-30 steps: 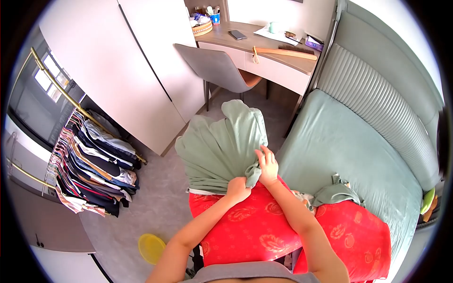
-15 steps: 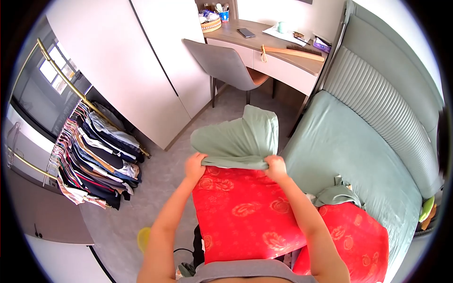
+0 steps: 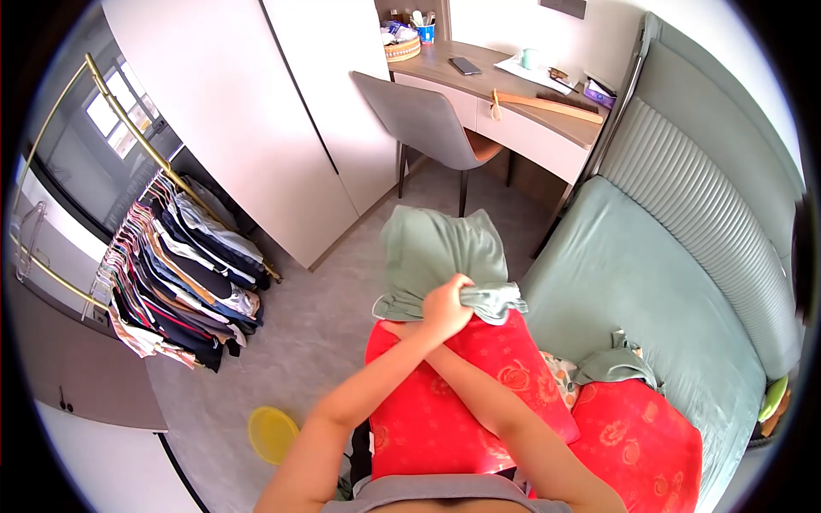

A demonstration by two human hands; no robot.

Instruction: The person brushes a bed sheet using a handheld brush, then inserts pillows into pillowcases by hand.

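My forearms cross over a red, rose-patterned pillow [image 3: 462, 410]. At its far end hangs a sage-green pillowcase [image 3: 440, 248], whose near edge meets the red fabric. My left hand [image 3: 447, 308], on top, is closed on a bunched fold of the pillowcase toward its right corner. Underneath, my right hand [image 3: 400, 328] reaches to the left side, against the red pillow at the pillowcase's edge. Its fingers are mostly hidden by my left hand and the cloth.
On the right is a green-sheeted bed [image 3: 616, 265] with a second red pillow [image 3: 637, 445] and a crumpled green cloth [image 3: 617, 366]. A grey chair [image 3: 419, 115] stands at the desk [image 3: 547, 107]. A clothes rack [image 3: 128, 120] and a yellow basin [image 3: 272, 434] are left.
My hands were apart at the pillowcase's two corners; now my arms cross, left hand to the right, right hand to the left. The pillowcase has shifted and its right edge is bunched.
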